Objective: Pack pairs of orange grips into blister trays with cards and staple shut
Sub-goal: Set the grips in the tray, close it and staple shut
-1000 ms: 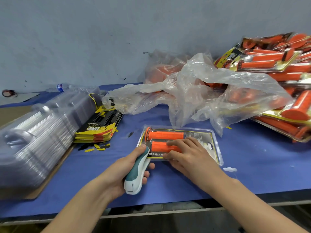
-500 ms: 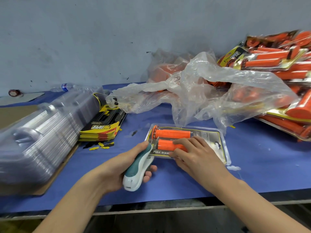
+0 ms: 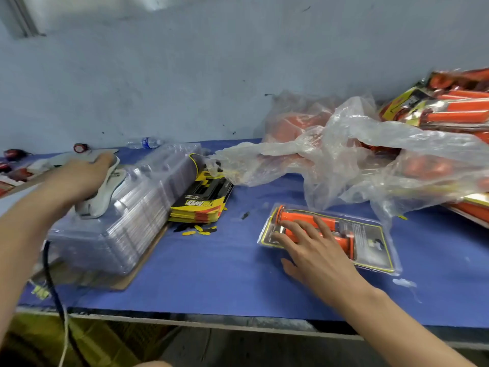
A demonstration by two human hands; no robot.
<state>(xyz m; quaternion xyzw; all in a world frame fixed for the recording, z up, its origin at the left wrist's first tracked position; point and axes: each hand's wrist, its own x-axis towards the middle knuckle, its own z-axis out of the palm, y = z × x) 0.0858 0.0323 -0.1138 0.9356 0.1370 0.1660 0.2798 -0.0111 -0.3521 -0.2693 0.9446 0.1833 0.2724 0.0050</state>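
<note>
Head view | left hand [image 3: 78, 178] grips stapler [image 3: 103, 198] atop tray stack [image 3: 132, 223] | right hand [image 3: 317, 251] spread on blister pack [image 3: 370, 243]

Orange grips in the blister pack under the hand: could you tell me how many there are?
2, both in the blister pack: the far grip by its far edge, the near grip beside it, mostly under the right hand.

l hand [image 3: 79, 178] grips stapler [image 3: 100, 197] atop stack of clear trays [image 3: 137, 207] far left, r hand [image 3: 315, 250] flat w/ fingers spread on blister tray [image 3: 370, 242] w/ two orange grips [image 3: 299, 217], blue table [image 3: 211, 274].
</note>
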